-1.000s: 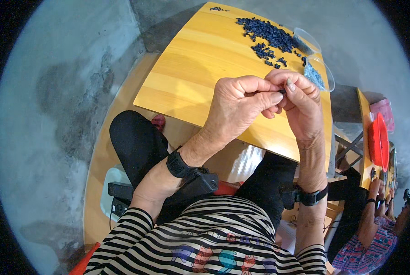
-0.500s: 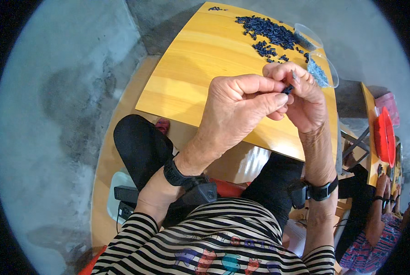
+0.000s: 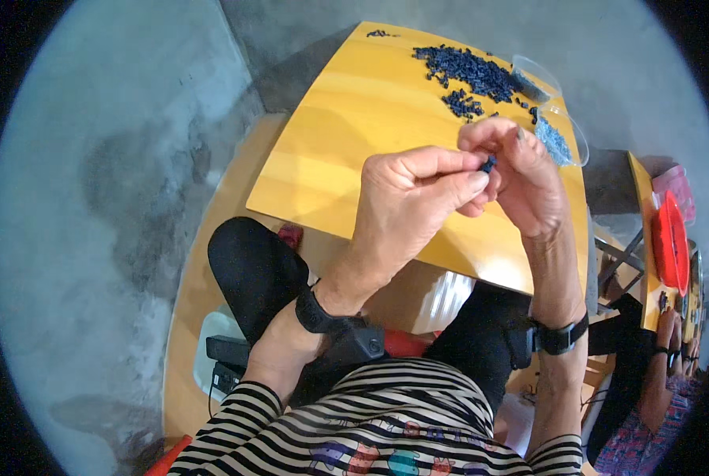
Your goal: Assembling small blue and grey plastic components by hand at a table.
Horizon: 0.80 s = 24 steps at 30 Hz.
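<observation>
Both hands, left hand (image 3: pixel 406 198) and right hand (image 3: pixel 521 178), are pinching one small dark piece (image 3: pixel 489 164); the large pile (image 3: pixel 469 71) on the table (image 3: pixel 354 135) is remaining unworked.

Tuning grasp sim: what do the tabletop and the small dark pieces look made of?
Tabletop: likely wood or wood laminate, yellow, smooth satin; faint plank lines and soft sheen.
Small dark pieces: probably moulded plastic, dark blue, matte; too small to be sure. Both hands pinch one.

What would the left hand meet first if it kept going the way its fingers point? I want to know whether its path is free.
The left hand points right, its fingertips on a small dark blue piece. Just past that is the right hand, seemingly touching it.
</observation>
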{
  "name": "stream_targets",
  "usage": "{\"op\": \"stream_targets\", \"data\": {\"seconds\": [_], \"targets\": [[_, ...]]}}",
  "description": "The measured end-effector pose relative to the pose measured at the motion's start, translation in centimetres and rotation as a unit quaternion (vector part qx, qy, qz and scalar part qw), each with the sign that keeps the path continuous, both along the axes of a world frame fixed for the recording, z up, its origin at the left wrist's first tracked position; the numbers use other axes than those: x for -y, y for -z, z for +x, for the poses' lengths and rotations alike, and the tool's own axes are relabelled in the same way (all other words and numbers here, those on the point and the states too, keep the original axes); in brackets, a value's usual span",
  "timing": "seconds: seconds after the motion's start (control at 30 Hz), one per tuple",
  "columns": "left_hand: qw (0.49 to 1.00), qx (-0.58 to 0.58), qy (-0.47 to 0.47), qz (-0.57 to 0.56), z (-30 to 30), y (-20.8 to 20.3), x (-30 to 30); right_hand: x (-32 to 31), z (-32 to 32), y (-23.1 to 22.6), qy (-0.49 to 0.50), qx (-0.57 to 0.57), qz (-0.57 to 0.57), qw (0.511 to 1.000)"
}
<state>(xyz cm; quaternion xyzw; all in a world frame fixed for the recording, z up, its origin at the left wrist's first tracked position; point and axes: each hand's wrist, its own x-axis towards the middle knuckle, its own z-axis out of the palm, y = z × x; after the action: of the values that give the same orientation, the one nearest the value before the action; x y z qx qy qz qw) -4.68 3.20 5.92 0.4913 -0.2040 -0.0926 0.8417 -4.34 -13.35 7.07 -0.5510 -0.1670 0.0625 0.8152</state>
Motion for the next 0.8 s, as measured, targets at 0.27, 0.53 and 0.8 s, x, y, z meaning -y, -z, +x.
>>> {"op": "stream_targets", "data": {"seconds": [0.27,0.53,0.8], "targets": [[1.0,-0.006,0.002,0.025,0.0,0.5,0.2,0.5,-1.0,-1.2,0.09,0.026,-0.079,0.992],[1.0,-0.004,0.025,0.017,0.6,0.7,0.7,0.5,-0.6,-1.0,0.063,-0.019,-0.087,0.994],[0.998,0.034,0.024,0.054,1.2,1.4,1.2,0.7,-0.8,-1.0,0.088,-0.026,-0.175,0.98]]}}
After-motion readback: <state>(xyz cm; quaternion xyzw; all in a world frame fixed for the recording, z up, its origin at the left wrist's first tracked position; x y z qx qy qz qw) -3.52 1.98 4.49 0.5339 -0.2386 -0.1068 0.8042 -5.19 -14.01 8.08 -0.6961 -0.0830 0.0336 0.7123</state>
